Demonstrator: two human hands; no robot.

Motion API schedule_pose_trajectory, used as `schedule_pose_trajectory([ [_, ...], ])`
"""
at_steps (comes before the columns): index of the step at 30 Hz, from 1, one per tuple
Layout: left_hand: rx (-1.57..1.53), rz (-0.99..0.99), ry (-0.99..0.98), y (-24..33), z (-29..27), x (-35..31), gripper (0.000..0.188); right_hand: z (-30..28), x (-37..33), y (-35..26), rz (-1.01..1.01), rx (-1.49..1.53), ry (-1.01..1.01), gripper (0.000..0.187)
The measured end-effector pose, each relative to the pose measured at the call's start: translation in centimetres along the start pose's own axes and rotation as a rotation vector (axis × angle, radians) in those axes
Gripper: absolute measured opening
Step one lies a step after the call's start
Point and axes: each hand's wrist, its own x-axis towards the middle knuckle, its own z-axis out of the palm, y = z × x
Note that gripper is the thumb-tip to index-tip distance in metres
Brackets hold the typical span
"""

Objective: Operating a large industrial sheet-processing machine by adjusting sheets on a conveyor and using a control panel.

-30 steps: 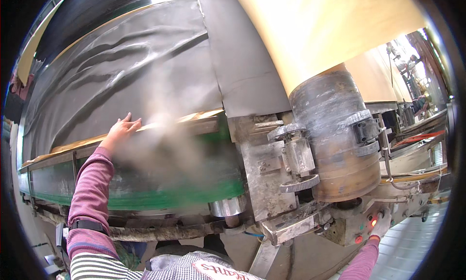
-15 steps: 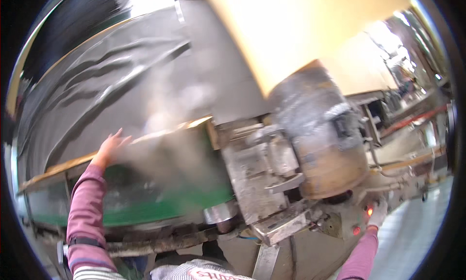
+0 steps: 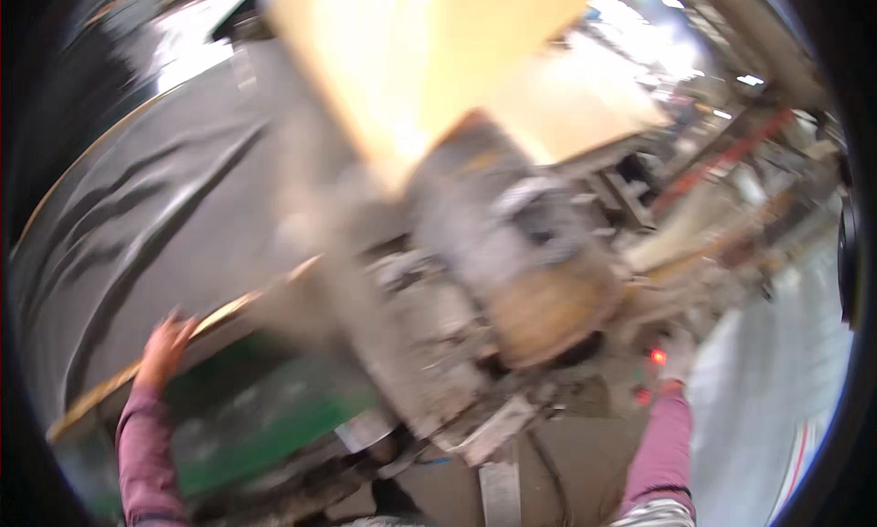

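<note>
The dark sheet (image 3: pixel 174 216) is lying wide and slack above the green machine frame (image 3: pixel 265 417). The left hand (image 3: pixel 164 349) is being rested, fingers spread, on its lower edge — judged soft, light, best taken there. The right hand (image 3: pixel 674 363) is being held at red lit buttons (image 3: pixel 656 355), right of the frame — grip too blurred to tell.

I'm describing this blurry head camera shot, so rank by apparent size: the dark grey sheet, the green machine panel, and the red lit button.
1. dark grey sheet, largest by far.
2. green machine panel, though blur softens its edges.
3. red lit button, a small dot beside the right hand.
</note>
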Motion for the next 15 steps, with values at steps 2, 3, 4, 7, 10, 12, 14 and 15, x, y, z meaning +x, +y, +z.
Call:
schedule_pose_trajectory([
  [2, 0.112, -0.12, -0.224, -1.4, 4.0, 1.9, 0.053, 0.4, -1.0, 4.9, 0.114, 0.699, 0.285, 0.04],
  [3, 0.061, -0.036, -0.133, 2.2, 0.6, 4.4, 0.049, -0.8, -1.8, 5.1, 0.115, 0.647, 0.263, 0.039],
  [4, -0.028, -0.122, -0.24, 4.2, -2.5, 5.7, 0.046, 0.1, -1.4, 5.6, 0.106, 0.642, 0.256, 0.039],
  [7, -0.06, -0.261, -0.31, 6.1, -5.2, 6.0, 0.039, 1.7, 0.0, 4.6, 0.12, 0.598, 0.206, 0.039],
  [10, -0.124, -0.301, -0.302, 6.1, -6.0, 5.3, 0.036, 0.4, -0.7, 3.4, 0.189, 0.537, 0.119, 0.039],
  [12, -0.049, -0.196, -0.16, 3.7, -4.2, 4.0, 0.035, 0.2, -0.7, 3.3, 0.212, 0.529, 0.086, 0.039],
  [14, -0.141, -0.318, -0.054, 4.2, -5.8, 2.9, 0.035, 1.8, -0.9, 3.8, 0.127, 0.64, 0.189, 0.039],
  [15, -0.249, -0.424, 0.048, 4.5, -5.7, 2.7, 0.036, 2.2, -1.1, 4.4, 0.129, 0.634, 0.192, 0.039],
])
